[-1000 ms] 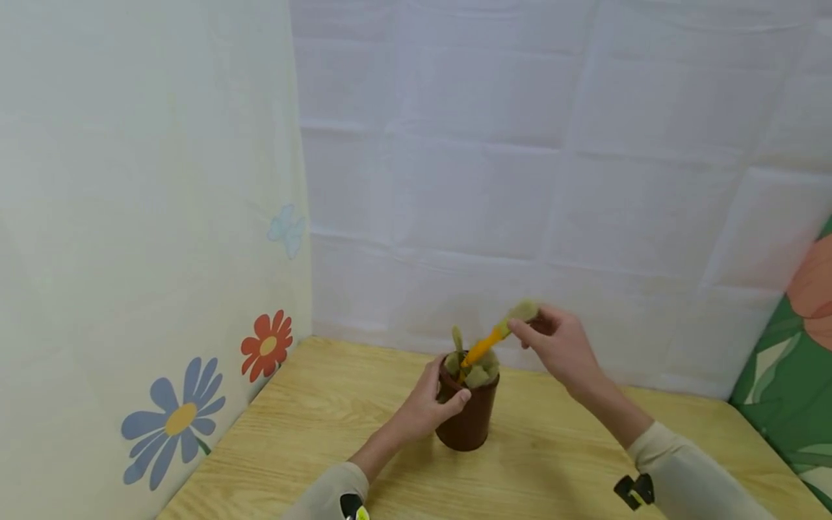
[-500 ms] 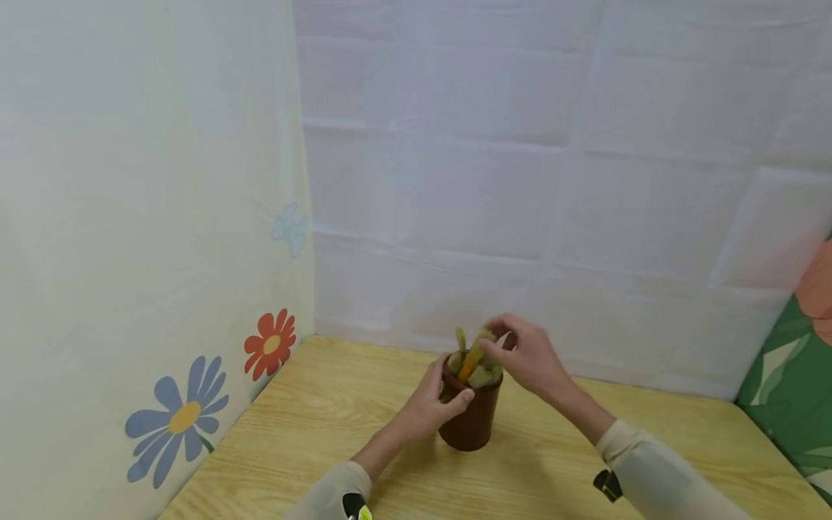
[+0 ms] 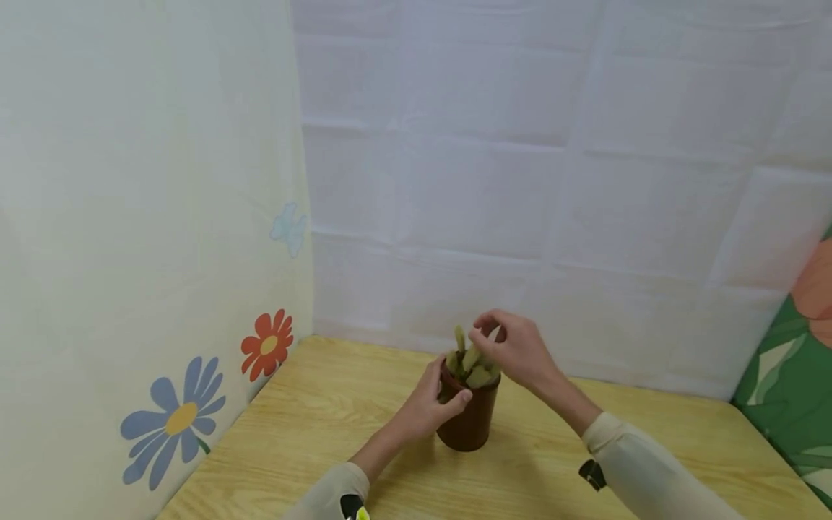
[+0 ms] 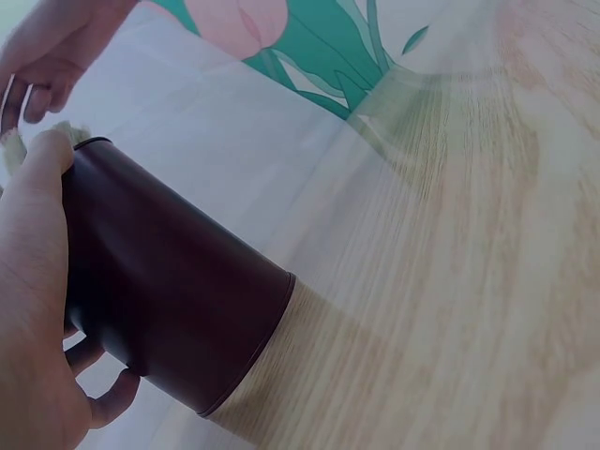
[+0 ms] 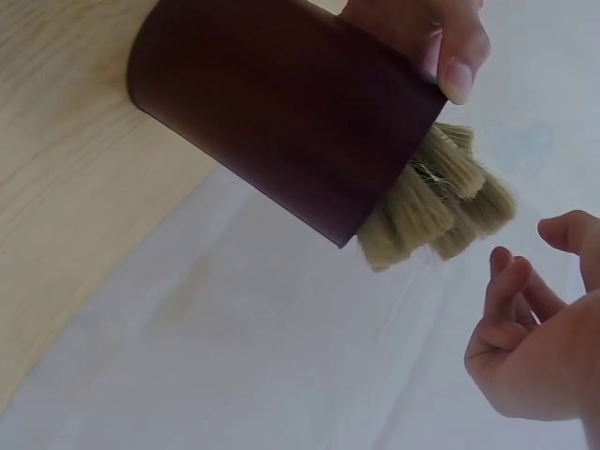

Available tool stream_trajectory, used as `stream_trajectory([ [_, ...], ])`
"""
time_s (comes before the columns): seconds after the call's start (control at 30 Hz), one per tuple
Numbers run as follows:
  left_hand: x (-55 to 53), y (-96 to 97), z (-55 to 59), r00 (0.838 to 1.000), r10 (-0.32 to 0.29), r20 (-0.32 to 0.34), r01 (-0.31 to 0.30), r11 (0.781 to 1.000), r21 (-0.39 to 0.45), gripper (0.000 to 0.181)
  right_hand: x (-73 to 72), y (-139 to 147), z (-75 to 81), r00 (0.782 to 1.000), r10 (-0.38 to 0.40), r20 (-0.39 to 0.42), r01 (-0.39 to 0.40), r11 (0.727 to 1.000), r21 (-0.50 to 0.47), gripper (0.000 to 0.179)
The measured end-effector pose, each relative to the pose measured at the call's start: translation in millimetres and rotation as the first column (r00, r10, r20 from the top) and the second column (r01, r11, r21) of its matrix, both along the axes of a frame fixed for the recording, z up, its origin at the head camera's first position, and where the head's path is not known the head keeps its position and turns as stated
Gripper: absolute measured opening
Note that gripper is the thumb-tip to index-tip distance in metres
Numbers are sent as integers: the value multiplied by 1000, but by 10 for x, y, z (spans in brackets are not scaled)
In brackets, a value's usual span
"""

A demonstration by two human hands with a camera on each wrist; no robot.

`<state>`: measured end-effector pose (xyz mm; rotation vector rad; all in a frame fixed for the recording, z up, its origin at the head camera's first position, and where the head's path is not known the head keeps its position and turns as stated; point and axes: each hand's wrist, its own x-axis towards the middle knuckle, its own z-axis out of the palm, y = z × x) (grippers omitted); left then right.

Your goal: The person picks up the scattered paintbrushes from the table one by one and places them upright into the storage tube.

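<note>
A dark brown cylindrical cup point(image 3: 469, 425) stands upright on the wooden table, my left hand point(image 3: 424, 410) gripping it around the upper left side with the thumb near the rim. Several paintbrushes point(image 5: 417, 211) stand in the cup, pale bristles up and out over the rim; their handles are hidden inside. Just above the bristles is my right hand point(image 3: 520, 350). The right wrist view shows its thumb and fingers apart, loosely bent, with nothing between them and a small gap to the bristle tips.
The wooden table point(image 3: 338, 404) meets a creased white cloth backdrop point(image 3: 455, 180) close behind the cup. To the left rises a pale wall cloth point(image 3: 162, 253) with printed flowers. A green floral cloth point(image 3: 793, 375) borders the right side.
My right hand has lowered a yellow-handled paintbrush, bristles up, into the cup and let go of it. The left hand has kept its grip on the cup.
</note>
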<state>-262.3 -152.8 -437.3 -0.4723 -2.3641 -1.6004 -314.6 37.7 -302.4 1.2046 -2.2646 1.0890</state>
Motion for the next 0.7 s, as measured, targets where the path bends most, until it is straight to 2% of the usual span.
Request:
stream_trajectory([
  [0.2, 4, -35, 7, 1000, 15, 9, -15, 1000, -9, 85, -30, -224, 106, 996, -52, 72, 44, 994, 103, 24],
  [0.4, 8, -3, -1, 1000, 3, -1, -3, 1000, -1, 79, -126, -245, 113, 986, -55, 159, 33, 990, 138, 9],
  [0.5, 12, 12, -3, 1000, -1, -13, 1, 1000, 9, 77, -173, -215, 117, 980, -53, 190, 26, 989, 143, 7],
  [0.57, 66, 25, 69, 1000, -7, -10, 7, 1000, 19, 77, -199, -202, 130, 979, -59, 195, 29, 988, 153, 9],
  [0.7, 71, 12, 102, 1000, -14, -20, 15, 1000, 16, 76, -231, -208, 160, 978, -75, 195, 41, 984, 173, 10],
])
